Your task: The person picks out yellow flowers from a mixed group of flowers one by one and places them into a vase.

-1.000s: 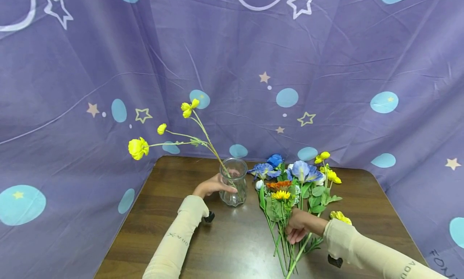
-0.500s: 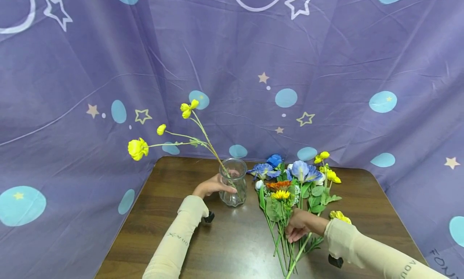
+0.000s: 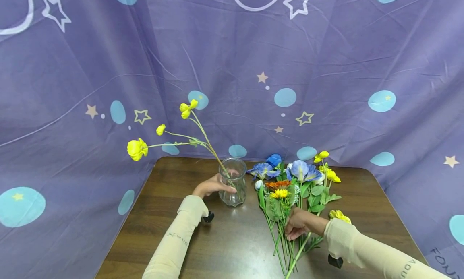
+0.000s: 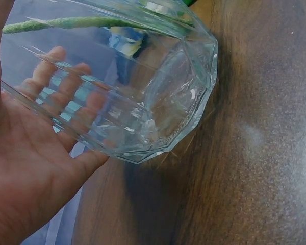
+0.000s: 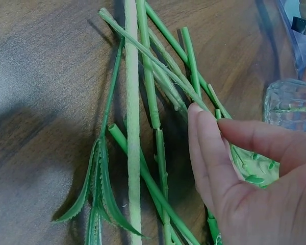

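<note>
My left hand [image 3: 214, 185] is wrapped round a clear glass vase [image 3: 233, 199], with the thumb on the near side and the other fingers showing through the glass in the left wrist view. A branched stem of yellow flowers [image 3: 137, 149] leans left out of the vase. To the right, my right hand [image 3: 302, 222] is over a bundle of artificial flowers. In the right wrist view its thumb and fingertips pinch a thin green flower stem [image 5: 160, 64]. A yellow daisy-like flower [image 3: 279, 193] and an orange bloom [image 3: 278, 185] lie just beyond that hand.
Blue irises [image 3: 301, 170], a blue rose-like bloom [image 3: 274, 160], white buds [image 3: 259, 184] and more yellow flowers [image 3: 330, 174] lie among leaves on the wooden table [image 3: 174, 174]. Several loose stems cross under my right hand. A purple patterned cloth [image 3: 232, 61] hangs behind.
My right fingertips have drawn up slightly, and the yellow daisy-like flower has shifted a little. My left hand and the vase stay put.
</note>
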Available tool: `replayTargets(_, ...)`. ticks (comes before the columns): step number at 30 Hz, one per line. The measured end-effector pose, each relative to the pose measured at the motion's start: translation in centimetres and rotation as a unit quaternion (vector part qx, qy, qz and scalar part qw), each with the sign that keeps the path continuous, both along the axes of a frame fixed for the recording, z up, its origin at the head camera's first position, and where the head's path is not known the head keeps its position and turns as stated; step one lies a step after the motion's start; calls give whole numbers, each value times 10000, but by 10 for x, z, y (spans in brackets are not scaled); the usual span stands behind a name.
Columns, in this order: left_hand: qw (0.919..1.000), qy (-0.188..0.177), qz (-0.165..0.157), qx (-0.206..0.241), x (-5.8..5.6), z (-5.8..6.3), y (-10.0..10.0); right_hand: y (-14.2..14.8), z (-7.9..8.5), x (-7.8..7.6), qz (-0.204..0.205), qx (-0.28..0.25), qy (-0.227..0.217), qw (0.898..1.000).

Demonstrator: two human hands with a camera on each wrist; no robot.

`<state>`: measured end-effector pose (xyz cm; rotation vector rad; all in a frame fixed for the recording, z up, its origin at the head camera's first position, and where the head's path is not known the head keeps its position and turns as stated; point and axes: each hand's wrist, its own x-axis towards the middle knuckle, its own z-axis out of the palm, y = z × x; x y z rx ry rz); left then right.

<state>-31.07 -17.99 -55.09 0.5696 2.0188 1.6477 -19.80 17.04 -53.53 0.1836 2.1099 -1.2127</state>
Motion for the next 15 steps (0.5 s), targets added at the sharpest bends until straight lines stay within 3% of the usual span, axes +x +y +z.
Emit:
replayTargets(8, 10000, -6, 53, -36, 0, 1, 1, 1, 4, 0, 127, 80, -236, 9996)
replayTargets(15, 10000, 68, 38, -6, 1, 0, 0, 0, 6, 5, 76, -239, -260, 9993)
